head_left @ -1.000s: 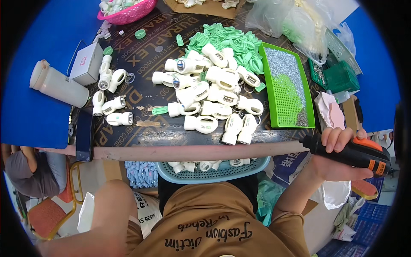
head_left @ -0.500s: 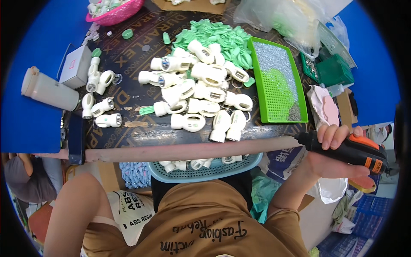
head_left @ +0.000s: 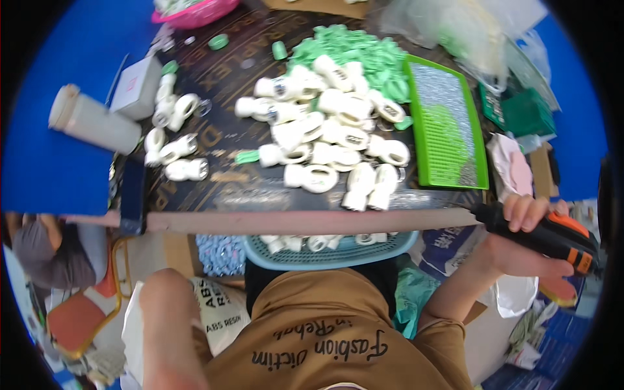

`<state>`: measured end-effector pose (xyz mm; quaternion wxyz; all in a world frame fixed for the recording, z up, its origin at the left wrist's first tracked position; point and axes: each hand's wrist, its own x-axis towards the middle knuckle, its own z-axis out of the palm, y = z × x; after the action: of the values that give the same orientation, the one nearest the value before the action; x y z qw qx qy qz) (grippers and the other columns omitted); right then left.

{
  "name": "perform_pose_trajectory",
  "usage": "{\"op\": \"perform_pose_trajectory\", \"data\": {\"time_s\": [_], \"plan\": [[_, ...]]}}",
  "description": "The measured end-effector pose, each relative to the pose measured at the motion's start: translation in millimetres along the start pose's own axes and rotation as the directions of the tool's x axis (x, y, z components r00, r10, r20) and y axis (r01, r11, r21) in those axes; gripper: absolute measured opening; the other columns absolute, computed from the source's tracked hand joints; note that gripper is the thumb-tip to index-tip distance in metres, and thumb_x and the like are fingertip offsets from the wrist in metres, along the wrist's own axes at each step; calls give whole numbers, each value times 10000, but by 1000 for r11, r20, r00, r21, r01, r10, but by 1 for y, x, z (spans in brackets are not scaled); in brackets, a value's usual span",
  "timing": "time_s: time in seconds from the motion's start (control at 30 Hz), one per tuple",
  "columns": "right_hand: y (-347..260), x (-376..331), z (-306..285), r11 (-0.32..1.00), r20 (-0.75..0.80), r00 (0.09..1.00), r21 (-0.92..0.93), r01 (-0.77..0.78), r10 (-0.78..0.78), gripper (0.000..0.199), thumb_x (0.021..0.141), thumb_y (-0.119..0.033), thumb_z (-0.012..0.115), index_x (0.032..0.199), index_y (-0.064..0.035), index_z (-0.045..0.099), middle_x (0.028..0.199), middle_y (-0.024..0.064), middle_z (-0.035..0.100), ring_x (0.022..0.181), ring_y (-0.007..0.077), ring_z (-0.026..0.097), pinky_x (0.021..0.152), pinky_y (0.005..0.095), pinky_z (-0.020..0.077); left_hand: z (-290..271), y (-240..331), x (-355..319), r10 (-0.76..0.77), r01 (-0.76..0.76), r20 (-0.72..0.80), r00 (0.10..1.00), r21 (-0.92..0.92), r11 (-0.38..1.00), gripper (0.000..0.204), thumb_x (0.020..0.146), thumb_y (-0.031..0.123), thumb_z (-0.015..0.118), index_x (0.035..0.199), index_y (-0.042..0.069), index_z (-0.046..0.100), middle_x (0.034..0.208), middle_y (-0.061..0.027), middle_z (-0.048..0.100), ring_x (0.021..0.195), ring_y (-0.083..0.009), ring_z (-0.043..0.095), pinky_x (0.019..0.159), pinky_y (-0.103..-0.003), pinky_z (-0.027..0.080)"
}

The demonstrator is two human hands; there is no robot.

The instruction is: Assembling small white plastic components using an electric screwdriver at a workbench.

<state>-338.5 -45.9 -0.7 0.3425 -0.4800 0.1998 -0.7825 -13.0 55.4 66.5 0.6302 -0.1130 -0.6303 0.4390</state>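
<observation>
My right hand is wrapped around a black and orange electric screwdriver, held beyond the table's front edge at the right. Its slim tip points left. My left forearm runs down out of the picture, so the left hand is not visible. White plastic flashlights with loop handles lie piled in the middle of the table. A smaller group of white flashlights rests at the left. Behind the pile is a heap of light green plastic parts.
A bright green tray of small metal pieces, probably screws, stands right of the pile. A blue basket with white flashlights sits below the table edge. At left are a pale bottle and white box; a pink basket is behind.
The whole view has shifted, so the table's things appear further right. My left forearm has swung down toward my body. The electric screwdriver stays in my right hand.
</observation>
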Motion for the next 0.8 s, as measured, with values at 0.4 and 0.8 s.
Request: {"op": "perform_pose_trajectory", "data": {"time_s": [0.4,0.8], "plan": [[-8,6,-16,984,-77,993,-143,-104,93,809,620,-756,520,1029,-63,431,604,41,418,500,135,394,505,266,309,-54,-13,-149,-773,464,513,-373,825,324,429,650,-58,582,1063,43,533,1108,-105,518,1048,-291,462,901,-365,367],[18,30,-19,984,-96,993,-158,-79,64,795,646,-778,446,997,-65,474,591,75,473,512,176,423,510,284,341,-37,-24,-141,-931,663,318,-178,738,126,395,725,-53,563,1110,21,516,1012,-102,540,833,-175,518,692,-275,421]]}}
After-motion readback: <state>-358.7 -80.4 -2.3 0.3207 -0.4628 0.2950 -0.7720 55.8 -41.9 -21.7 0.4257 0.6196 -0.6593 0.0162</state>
